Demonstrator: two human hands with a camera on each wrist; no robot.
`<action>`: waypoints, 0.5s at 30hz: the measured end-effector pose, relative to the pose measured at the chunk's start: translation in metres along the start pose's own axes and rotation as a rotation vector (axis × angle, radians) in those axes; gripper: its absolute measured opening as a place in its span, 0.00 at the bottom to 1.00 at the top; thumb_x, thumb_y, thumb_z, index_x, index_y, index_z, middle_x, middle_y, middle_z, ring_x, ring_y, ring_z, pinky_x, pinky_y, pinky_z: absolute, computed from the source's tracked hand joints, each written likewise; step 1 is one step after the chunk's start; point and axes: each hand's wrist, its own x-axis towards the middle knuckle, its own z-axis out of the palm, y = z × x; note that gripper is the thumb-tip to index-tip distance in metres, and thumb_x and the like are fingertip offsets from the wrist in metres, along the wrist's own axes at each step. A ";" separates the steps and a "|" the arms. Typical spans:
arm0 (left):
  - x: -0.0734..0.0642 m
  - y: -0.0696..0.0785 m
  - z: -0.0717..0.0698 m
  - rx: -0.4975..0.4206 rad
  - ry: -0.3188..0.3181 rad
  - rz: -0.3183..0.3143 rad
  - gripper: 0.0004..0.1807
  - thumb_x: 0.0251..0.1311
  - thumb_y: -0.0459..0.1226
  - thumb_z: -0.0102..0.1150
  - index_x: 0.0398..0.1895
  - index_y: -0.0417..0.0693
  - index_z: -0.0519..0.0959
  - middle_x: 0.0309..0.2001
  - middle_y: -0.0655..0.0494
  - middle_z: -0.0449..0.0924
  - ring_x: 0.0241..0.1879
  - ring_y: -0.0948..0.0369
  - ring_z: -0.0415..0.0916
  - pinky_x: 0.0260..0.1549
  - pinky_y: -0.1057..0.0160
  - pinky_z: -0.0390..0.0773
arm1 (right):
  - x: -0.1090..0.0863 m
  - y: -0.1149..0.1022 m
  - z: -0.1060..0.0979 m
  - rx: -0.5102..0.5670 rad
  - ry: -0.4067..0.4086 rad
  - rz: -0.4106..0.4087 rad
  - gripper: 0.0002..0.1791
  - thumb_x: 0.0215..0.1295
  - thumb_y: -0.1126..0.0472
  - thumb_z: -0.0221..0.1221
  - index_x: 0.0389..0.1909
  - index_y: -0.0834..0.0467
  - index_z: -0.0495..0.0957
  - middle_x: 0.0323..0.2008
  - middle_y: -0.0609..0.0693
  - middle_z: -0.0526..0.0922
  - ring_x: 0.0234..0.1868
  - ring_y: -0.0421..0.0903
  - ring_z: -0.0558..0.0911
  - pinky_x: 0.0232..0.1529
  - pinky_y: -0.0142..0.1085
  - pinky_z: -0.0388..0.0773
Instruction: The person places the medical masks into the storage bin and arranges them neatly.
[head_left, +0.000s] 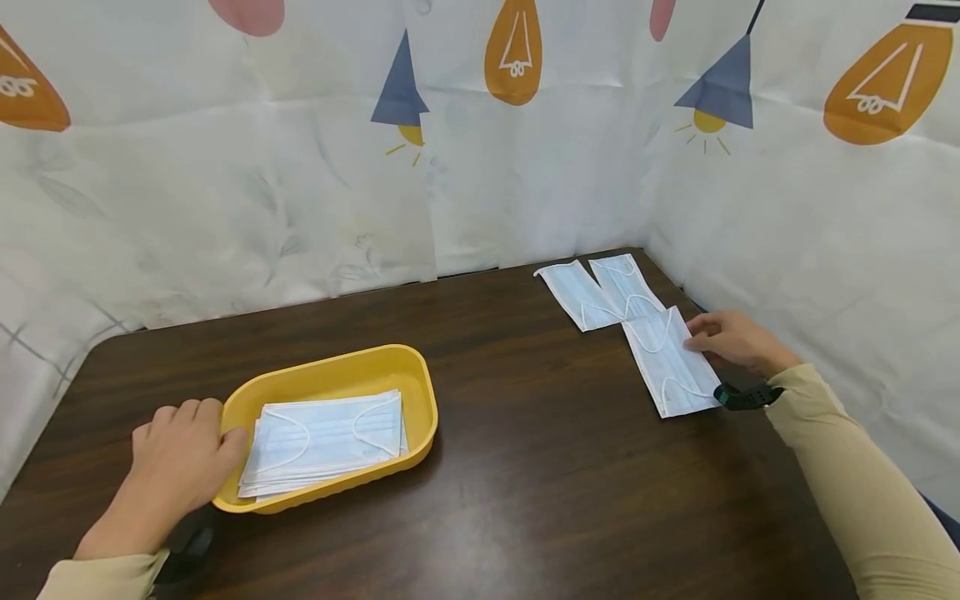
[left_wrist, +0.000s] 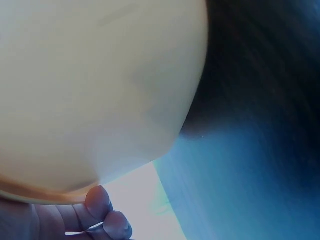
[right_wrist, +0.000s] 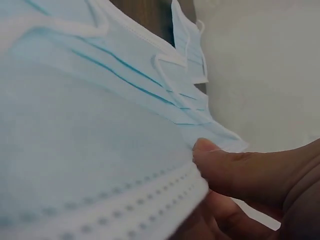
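Dark wood-grain table (head_left: 510, 475) below white sheeting (head_left: 300, 192) printed with lamps and bulbs, along the far and right edges; near edge cut off. Toward the left edge, yellow plastic tray (head_left: 432, 400), rim gripped by the left hand (head_left: 183, 458), with a stack of pleated masks (head_left: 330, 433) inside, lower ones mostly covered. Near the right edge, single face mask (head_left: 667, 367) pinched by the right hand (head_left: 738, 337), some fingers hidden underneath. Two more masks (head_left: 577, 293) by the far right corner, overlap hard to make out. Tray blurred in the left wrist view.
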 end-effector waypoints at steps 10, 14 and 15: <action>0.000 -0.001 0.001 -0.011 0.008 -0.001 0.23 0.67 0.43 0.43 0.43 0.26 0.74 0.34 0.34 0.76 0.36 0.36 0.68 0.34 0.38 0.64 | -0.002 -0.008 0.006 0.095 0.042 -0.055 0.27 0.75 0.59 0.57 0.68 0.70 0.68 0.51 0.63 0.85 0.41 0.40 0.86 0.40 0.38 0.86; -0.001 -0.001 0.002 -0.015 0.005 -0.006 0.24 0.67 0.42 0.43 0.45 0.25 0.74 0.36 0.32 0.76 0.38 0.35 0.67 0.36 0.36 0.64 | -0.003 -0.010 0.006 0.122 0.052 -0.068 0.26 0.75 0.60 0.57 0.68 0.69 0.68 0.47 0.56 0.86 0.38 0.37 0.85 0.38 0.38 0.86; -0.001 -0.001 0.002 -0.017 0.007 -0.007 0.24 0.67 0.42 0.43 0.45 0.25 0.74 0.36 0.32 0.76 0.38 0.35 0.67 0.36 0.36 0.64 | -0.003 -0.011 0.006 0.121 0.056 -0.072 0.26 0.75 0.60 0.57 0.68 0.69 0.68 0.47 0.55 0.86 0.38 0.36 0.85 0.38 0.37 0.86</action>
